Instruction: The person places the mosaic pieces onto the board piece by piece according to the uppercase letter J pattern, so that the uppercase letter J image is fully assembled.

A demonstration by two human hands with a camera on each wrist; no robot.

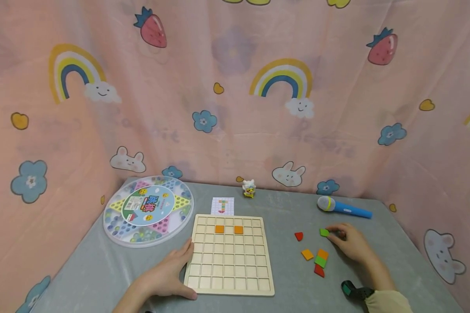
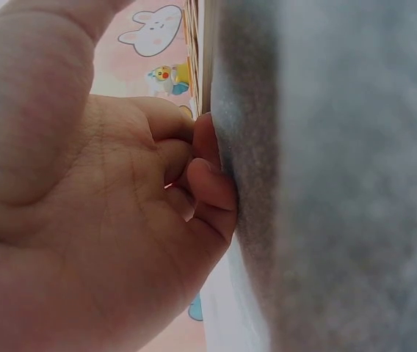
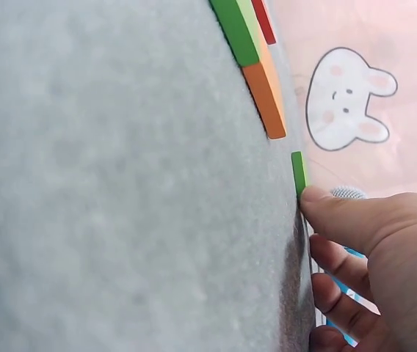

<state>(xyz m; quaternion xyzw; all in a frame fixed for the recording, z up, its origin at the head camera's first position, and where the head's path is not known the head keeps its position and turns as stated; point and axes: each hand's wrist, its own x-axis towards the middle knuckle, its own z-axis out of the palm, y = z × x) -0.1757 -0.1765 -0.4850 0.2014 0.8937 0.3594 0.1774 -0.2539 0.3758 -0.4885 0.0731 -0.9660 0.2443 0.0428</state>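
In the head view, a pale wooden grid board point(image 1: 231, 261) lies on the grey table, with an orange square tile point(image 1: 219, 229) and a second orange tile point(image 1: 238, 230) in its upper cells. My left hand point(image 1: 166, 271) rests against the board's left side, fingers along that edge and thumb by the lower left corner. Off to the right, my right hand point(image 1: 352, 245) pinches a green tile point(image 1: 323, 232) at its edge, low over the cloth. The right wrist view shows the thumb against this green tile point(image 3: 298, 174); the index finger is mostly hidden there.
Left of the right hand lie loose tiles: a red piece point(image 1: 299, 236), an orange tile point(image 1: 307, 254), and a touching orange, green point(image 1: 320, 261) and red group. Around stand a marble game box point(image 1: 113, 208), a pattern card point(image 1: 223, 206), a small figurine point(image 1: 249, 188) and a toy microphone point(image 1: 348, 208).
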